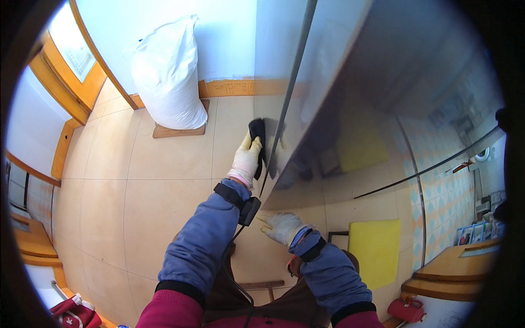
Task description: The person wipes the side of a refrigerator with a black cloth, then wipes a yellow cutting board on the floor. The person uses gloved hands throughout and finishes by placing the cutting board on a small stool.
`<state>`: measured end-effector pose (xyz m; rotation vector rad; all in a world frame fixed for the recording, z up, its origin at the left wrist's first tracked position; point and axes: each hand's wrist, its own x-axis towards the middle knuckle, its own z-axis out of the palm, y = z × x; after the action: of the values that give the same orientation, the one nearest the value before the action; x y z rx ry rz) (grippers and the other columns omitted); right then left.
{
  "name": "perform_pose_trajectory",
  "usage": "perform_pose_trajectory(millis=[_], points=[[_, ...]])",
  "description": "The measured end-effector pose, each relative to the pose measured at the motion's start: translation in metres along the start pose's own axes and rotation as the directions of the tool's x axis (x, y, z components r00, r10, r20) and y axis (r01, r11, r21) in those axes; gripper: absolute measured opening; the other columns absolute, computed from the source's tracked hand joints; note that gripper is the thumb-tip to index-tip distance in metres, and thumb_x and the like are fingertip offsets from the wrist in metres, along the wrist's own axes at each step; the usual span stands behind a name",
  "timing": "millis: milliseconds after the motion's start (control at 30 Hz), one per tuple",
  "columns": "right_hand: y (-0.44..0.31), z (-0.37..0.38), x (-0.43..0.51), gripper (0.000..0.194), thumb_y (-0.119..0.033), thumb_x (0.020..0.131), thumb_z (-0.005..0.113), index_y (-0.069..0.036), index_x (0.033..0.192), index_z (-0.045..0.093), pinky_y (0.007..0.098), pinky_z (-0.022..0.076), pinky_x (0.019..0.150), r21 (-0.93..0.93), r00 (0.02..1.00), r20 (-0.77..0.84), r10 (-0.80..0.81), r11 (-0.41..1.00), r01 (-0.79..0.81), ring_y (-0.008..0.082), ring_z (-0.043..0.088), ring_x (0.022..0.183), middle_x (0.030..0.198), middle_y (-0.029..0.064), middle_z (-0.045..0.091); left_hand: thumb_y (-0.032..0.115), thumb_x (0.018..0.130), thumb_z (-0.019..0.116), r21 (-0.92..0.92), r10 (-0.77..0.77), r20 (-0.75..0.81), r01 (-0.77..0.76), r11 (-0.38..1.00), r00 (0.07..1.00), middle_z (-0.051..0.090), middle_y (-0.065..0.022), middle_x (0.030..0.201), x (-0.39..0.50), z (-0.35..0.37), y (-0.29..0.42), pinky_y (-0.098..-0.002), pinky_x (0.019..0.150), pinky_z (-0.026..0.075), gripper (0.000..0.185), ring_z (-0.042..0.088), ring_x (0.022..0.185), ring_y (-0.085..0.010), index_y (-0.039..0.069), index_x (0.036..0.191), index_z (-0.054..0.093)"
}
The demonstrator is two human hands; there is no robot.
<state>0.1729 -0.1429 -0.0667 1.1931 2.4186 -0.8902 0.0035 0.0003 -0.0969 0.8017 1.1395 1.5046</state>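
My left hand (245, 158), in a pale glove, grips a black cloth or pad (257, 128) and presses it to the glossy side panel (274, 98) of a tall appliance that looks like a refrigerator. The panel mirrors the pad. Lower down, my gloved right hand (285, 227) is held out with its fingers apart and nothing visible in it. It is close to the bottom of the appliance's dark shiny front (352, 123); whether it touches cannot be told. A black strapped-on device (249, 211) with a cable sits at my left wrist.
A full white sack (170, 82) stands on a wooden board (180, 131) by the wall. A yellow mat (374, 254) and a dark metal frame (338, 233) are at right. A wooden bar (262, 284) lies between my legs. A red thermos jug (406, 310) is at lower right.
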Motion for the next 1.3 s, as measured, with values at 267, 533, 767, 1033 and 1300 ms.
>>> perform_pose_trajectory(millis=[267,533,767,1033,1300], points=[[0.002,0.009,0.004,0.051,-0.047,0.099,0.05,-0.023,0.144,0.055,0.0466,0.0507,0.1,-0.018,0.999,-0.052,-0.014,1.0,0.013,0.035,0.065,0.114,0.127,0.0146,0.067,0.022,0.104,0.061,-0.22,0.065,0.136,-0.033,0.975,0.989,0.067,0.0014,0.115,-0.04,0.028,0.094,-0.0238,0.084,0.05,0.053,0.06,0.096,-0.0087,0.008,0.153,0.046],[0.004,0.01,0.004,0.053,-0.045,0.099,0.052,-0.02,0.147,0.052,0.0497,0.0474,0.104,0.035,0.998,-0.055,-0.03,0.999,0.032,0.0372,0.061,0.121,0.135,0.0171,0.063,0.04,0.101,0.064,-0.029,-0.277,-0.097,0.275,0.961,0.956,0.069,0.0004,0.097,-0.016,0.01,0.033,-0.0265,0.073,0.049,0.042,0.059,0.083,-0.0098,0.006,0.124,0.069],[0.004,0.009,0.003,0.054,-0.046,0.099,0.052,-0.02,0.147,0.052,0.0488,0.0476,0.104,0.025,1.0,-0.015,-0.013,1.0,0.013,0.0367,0.061,0.121,0.135,0.0168,0.063,0.022,0.106,0.056,-0.04,-0.03,-0.052,0.028,0.999,0.998,0.07,-0.0025,0.119,-0.027,0.023,0.056,-0.0247,0.08,0.05,0.039,0.061,0.095,-0.0082,0.004,0.14,0.06],[0.006,0.012,0.003,0.053,-0.045,0.098,0.053,-0.019,0.144,0.052,0.048,0.0505,0.098,-0.013,0.998,-0.058,-0.039,0.999,0.038,0.0372,0.065,0.112,0.122,0.0165,0.069,0.008,0.107,0.05,-0.235,0.362,0.121,-0.328,0.915,0.924,0.064,-0.0071,0.134,-0.055,0.038,0.098,-0.0288,0.099,0.051,0.039,0.062,0.118,-0.0154,0.003,0.146,0.052],[0.013,0.022,0.009,0.054,-0.045,0.098,0.052,-0.018,0.144,0.051,0.0478,0.0501,0.098,-0.025,0.987,-0.128,-0.094,0.995,0.092,0.0373,0.065,0.111,0.122,0.0163,0.069,0.035,0.102,0.057,0.052,-0.27,-0.07,0.274,0.96,0.96,0.069,-0.0053,0.104,-0.01,0.011,0.018,-0.0312,0.072,0.051,0.047,0.062,0.085,-0.0138,0.005,0.137,0.059]])
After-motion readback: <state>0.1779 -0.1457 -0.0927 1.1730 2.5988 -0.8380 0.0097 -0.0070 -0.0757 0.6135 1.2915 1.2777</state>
